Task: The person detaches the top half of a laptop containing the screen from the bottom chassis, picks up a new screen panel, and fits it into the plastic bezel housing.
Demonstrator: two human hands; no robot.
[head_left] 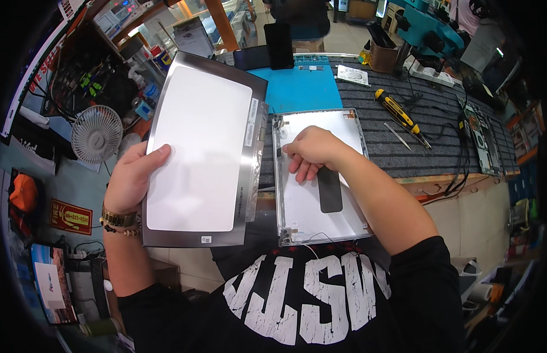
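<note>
My left hand (132,173) is closed round the left edge of a laptop screen panel (197,147), thumb on its white back. The panel is held tilted up, with a dark border and a thin circuit strip along its right side. To its right lies a silver laptop lid shell (297,206), inside up, overhanging the table's near edge by my body. Over the shell's left edge, my right hand (314,150) pinches thumb and forefinger at a small dark piece too hidden to name. A black rectangle (330,191) shows on the shell below that hand.
A blue work mat (300,88) lies behind the shell. On the striped grey table cover are a yellow-black cutter knife (403,117), a slim metal tool (397,136), black cables and an opened laptop base (482,138). A teal microscope (429,29) stands far right, a white fan (97,134) at left.
</note>
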